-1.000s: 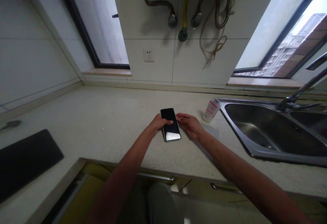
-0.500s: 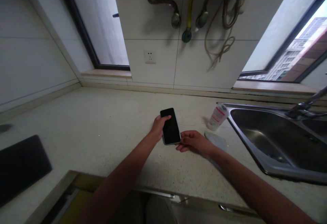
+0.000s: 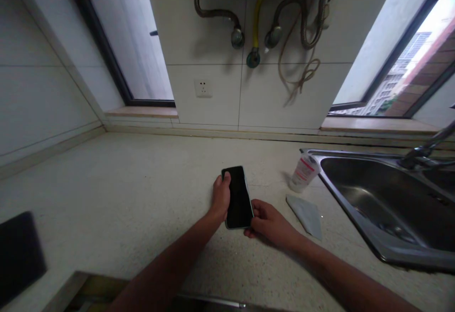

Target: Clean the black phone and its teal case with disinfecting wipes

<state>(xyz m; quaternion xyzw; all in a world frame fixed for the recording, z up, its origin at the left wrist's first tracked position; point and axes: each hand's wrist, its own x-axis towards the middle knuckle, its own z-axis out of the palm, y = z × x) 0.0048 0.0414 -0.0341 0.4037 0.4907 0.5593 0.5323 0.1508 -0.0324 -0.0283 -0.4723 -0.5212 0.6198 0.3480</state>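
A black-screened smartphone (image 3: 239, 198) with a pale edge is held over the counter, its screen dark and facing up. My left hand (image 3: 221, 194) grips its left side, thumb along the upper left edge and the other fingers hidden behind. At the lower right corner, my right hand (image 3: 265, 219) closes its fingers on the phone's edge. To the right of that hand lies a folded grey cloth (image 3: 306, 215), and a clear plastic cup (image 3: 303, 173) with pink-red print stands tilted-looking just behind it.
A steel sink (image 3: 355, 217) with a faucet (image 3: 423, 153) takes up the right side. On the left of the pale countertop (image 3: 142, 198) is a flat black object (image 3: 19, 255). Hoses (image 3: 258, 22) and a power socket (image 3: 203, 88) are on the wall between two windows.
The phone and both hands sit lower in the view. My left thumb has moved from across the screen to the phone's upper left edge. The camera view has shifted slightly.
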